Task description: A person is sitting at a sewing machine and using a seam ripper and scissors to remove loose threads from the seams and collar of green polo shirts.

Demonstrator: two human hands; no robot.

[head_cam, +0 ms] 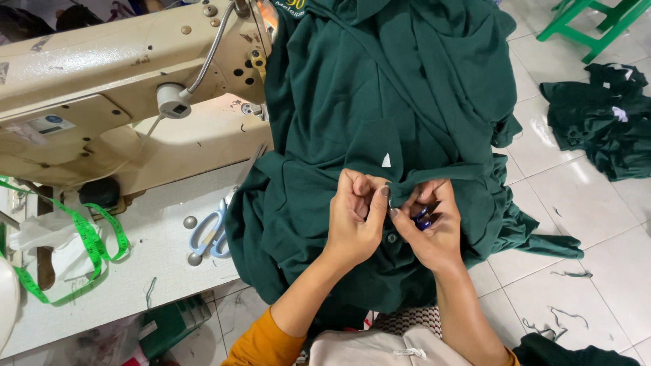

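Head view. We see a dark green garment (380, 102) draped from the bed of a cream sewing machine (102, 74) down toward the person's lap. Its placket lies under both hands, with one button (391, 238) already in place just below them; we judge the work near the collar still in hand, though how much remains we cannot tell. The left hand (354, 217) pinches a fold of cloth, fingers curled tightly together. The right hand (434, 224) also pinches the fabric with thumb and forefinger, while a small blue tool (422, 218), kind unclear, sits in its curled fingers. Blue-handled scissors (210, 234) and a green tape measure (88, 244) lie on the table (156, 271); more green pieces (603, 115) lie on the floor.
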